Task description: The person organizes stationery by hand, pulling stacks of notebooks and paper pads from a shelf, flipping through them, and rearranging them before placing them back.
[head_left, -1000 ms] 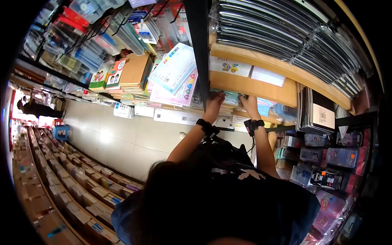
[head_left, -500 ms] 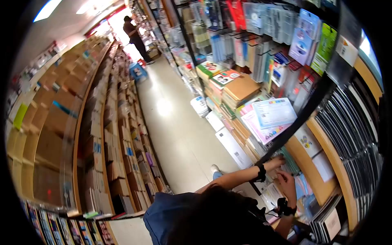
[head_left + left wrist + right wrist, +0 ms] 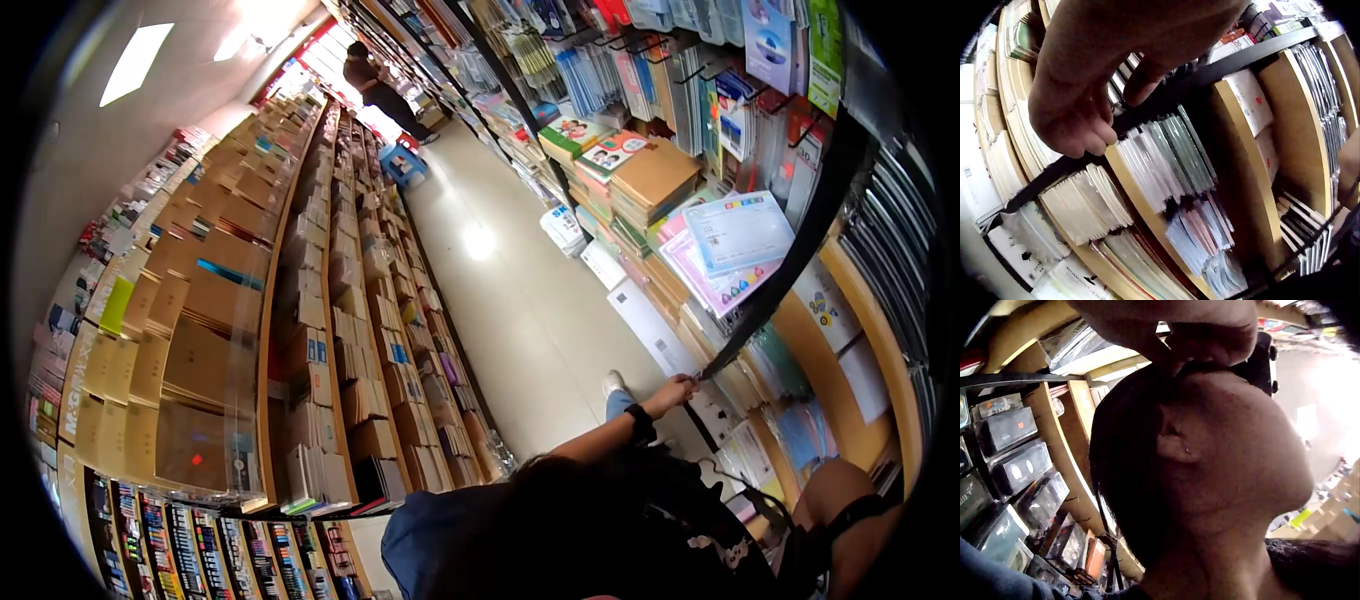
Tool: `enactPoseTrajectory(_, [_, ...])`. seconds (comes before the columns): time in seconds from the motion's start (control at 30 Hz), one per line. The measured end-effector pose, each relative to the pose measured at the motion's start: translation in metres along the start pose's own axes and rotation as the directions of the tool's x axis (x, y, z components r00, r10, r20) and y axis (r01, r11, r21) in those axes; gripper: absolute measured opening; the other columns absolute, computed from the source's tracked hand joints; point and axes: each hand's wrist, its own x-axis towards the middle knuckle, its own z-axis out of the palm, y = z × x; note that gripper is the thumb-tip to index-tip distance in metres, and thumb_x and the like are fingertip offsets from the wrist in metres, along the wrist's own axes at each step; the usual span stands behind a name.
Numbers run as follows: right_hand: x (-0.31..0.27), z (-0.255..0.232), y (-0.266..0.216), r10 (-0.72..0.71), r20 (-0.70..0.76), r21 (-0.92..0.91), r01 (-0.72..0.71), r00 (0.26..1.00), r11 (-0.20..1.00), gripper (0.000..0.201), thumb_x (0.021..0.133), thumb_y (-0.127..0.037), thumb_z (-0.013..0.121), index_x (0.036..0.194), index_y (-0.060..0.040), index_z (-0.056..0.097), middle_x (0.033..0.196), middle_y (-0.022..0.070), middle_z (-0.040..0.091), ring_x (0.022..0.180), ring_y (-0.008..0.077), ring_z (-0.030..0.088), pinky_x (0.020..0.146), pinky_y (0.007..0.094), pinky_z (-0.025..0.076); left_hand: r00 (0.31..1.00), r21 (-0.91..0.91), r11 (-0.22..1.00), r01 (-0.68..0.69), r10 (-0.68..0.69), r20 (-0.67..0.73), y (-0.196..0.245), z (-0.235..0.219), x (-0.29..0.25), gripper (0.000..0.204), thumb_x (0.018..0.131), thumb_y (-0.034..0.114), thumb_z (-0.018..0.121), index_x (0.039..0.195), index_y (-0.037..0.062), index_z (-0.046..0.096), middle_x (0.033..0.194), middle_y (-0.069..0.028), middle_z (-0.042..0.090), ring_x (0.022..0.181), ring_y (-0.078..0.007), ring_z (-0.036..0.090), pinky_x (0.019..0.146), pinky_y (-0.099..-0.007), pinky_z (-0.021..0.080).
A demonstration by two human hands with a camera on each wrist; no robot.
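My left hand (image 3: 678, 390) is at the lower part of a black shelf post (image 3: 745, 325), beside the paper stacks. In the left wrist view the fingers of the left hand (image 3: 1085, 69) curl over that post, the thumb apart from the fingertips. Just beyond stand clear-wrapped pads (image 3: 1172, 156) on a wooden shelf. My right hand (image 3: 1210, 328) is raised to the wearer's head, its fingers bent at the hair (image 3: 1125, 437). A black device (image 3: 1263, 362) sits close by them; whether they hold it I cannot tell. The head view shows only the right arm (image 3: 840, 495).
Pale and pink paper packs (image 3: 740, 232) lie on the shelf beyond the post, near brown notebooks (image 3: 655, 175). A long rack of cards and envelopes (image 3: 215, 340) lines the aisle's left side. Down the tiled floor (image 3: 480, 290) are a blue stool (image 3: 402, 162) and a standing person (image 3: 380, 85).
My head view has swung up and along the aisle. Both hands were together among the shelved packs; the left has shifted to the post, and the right has risen to the head.
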Motion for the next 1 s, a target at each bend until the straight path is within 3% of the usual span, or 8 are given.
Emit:
enactPoseTrajectory(0.3, [-0.017, 0.069, -0.018, -0.441, -0.382, -0.869, -0.154, 0.812, 0.470, 0.020, 0.080, -0.018, 0.039, 0.094, -0.0063, 0.045, 0.080, -0.0006, 0.052, 0.058, 0.0066, 0.043, 0.053, 0.0188, 0.035, 0.982, -0.088, 0.990, -0.112, 0.096, -0.160, 0.006, -0.037, -0.005, 0.025, 0.081, 0.021, 0.037, 0.102, 0.0103, 0.046, 0.094, 0.0012, 0.052, 0.082, -0.0097, 0.047, 0.070, -0.0241, 0.036])
enactPoseTrajectory(0.4, [-0.017, 0.043, 0.024, -0.689, 0.562, -0.741, -0.091, 0.459, -0.665, 0.025, 0.080, -0.021, 0.044, 0.099, -0.0051, 0.045, 0.096, 0.0074, 0.051, 0.068, 0.0121, 0.047, 0.055, 0.0207, 0.037, 0.980, -0.088, 0.989, -0.122, 0.106, -0.167, 0.016, -0.050, -0.014, 0.024, 0.082, 0.021, 0.036, 0.100, 0.0110, 0.047, 0.094, 0.0016, 0.052, 0.082, -0.0099, 0.047, 0.069, -0.0248, 0.036])
enactPoseTrajectory(0.43, [-0.019, 0.043, 0.028, -0.544, 0.384, -0.749, -0.092, 0.746, -0.656, 0.031, 0.082, -0.030, 0.041, 0.101, -0.0058, 0.046, 0.101, 0.0097, 0.051, 0.071, 0.0146, 0.047, 0.056, 0.0225, 0.037, 0.974, -0.089, 0.985, -0.146, 0.128, -0.186, 0.020, -0.054, -0.015, 0.023, 0.082, 0.021, 0.036, 0.099, 0.0110, 0.048, 0.094, 0.0015, 0.053, 0.081, -0.0099, 0.047, 0.069, -0.0248, 0.036])
enactPoseTrajectory(0.6, [-0.062, 0.027, 0.060, -0.151, 0.172, -0.505, -0.044, 0.973, -0.862, 0.052, 0.078, -0.030, 0.049, 0.120, -0.0063, 0.028, 0.109, 0.0108, 0.047, 0.095, 0.0163, 0.049, 0.082, 0.0240, 0.038, 0.925, -0.090, 0.941, -0.325, 0.297, -0.237, 0.051, -0.070, -0.005, 0.023, 0.080, 0.017, 0.038, 0.098, 0.0061, 0.048, 0.092, -0.0034, 0.054, 0.081, -0.0121, 0.048, 0.071, -0.0257, 0.039])
enactPoseTrajectory(0.7, [-0.097, -0.007, 0.112, -0.337, -0.426, -0.740, -0.538, 0.840, -0.405, 0.014, 0.071, -0.015, 0.050, 0.078, -0.0025, 0.051, 0.062, 0.0068, 0.047, 0.051, 0.0201, 0.044, 0.048, 0.0312, 0.036, 0.923, -0.070, 0.942, -0.328, 0.304, -0.236, 0.090, -0.070, -0.002, 0.025, 0.079, 0.017, 0.039, 0.102, 0.0092, 0.044, 0.093, -0.0005, 0.051, 0.078, -0.0107, 0.047, 0.067, -0.0247, 0.035])
enactPoseTrajectory(0.77, [-0.109, -0.020, 0.151, -0.302, -0.877, -0.327, -0.924, 0.375, -0.198, 0.021, 0.063, -0.005, 0.056, 0.084, -0.0024, 0.052, 0.064, 0.0080, 0.044, 0.056, 0.0197, 0.043, 0.050, 0.0292, 0.033, 0.886, -0.075, 0.922, -0.380, 0.339, -0.316, 0.110, -0.071, 0.004, 0.025, 0.077, 0.013, 0.039, 0.101, 0.0084, 0.041, 0.091, 0.0000, 0.048, 0.078, -0.0109, 0.047, 0.067, -0.0245, 0.036])
enactPoseTrajectory(0.87, [-0.150, -0.031, 0.197, -0.145, -0.988, 0.046, -0.998, -0.053, 0.053, 0.025, 0.068, -0.005, 0.054, 0.092, -0.0003, 0.049, 0.071, 0.0095, 0.047, 0.063, 0.0204, 0.046, 0.059, 0.0292, 0.038, 0.798, -0.039, 0.844, -0.534, 0.489, -0.354, 0.135, -0.071, 0.019, 0.027, 0.072, 0.007, 0.047, 0.097, 0.0032, 0.036, 0.087, -0.0047, 0.042, 0.078, -0.0127, 0.045, 0.068, -0.0269, 0.038])
enactPoseTrajectory(1.0, [-0.181, -0.050, 0.239, -0.132, -0.977, 0.162, -0.984, -0.170, 0.073, 0.028, 0.069, -0.007, 0.054, 0.095, 0.0000, 0.046, 0.076, 0.0112, 0.048, 0.068, 0.0216, 0.046, 0.062, 0.0302, 0.039, 0.789, -0.029, 0.810, -0.586, 0.562, -0.247, 0.145, -0.079, 0.053, 0.032, 0.070, 0.003, 0.048, 0.098, 0.0010, 0.033, 0.088, -0.0082, 0.041, 0.079, -0.0140, 0.044, 0.070, -0.0278, 0.039])
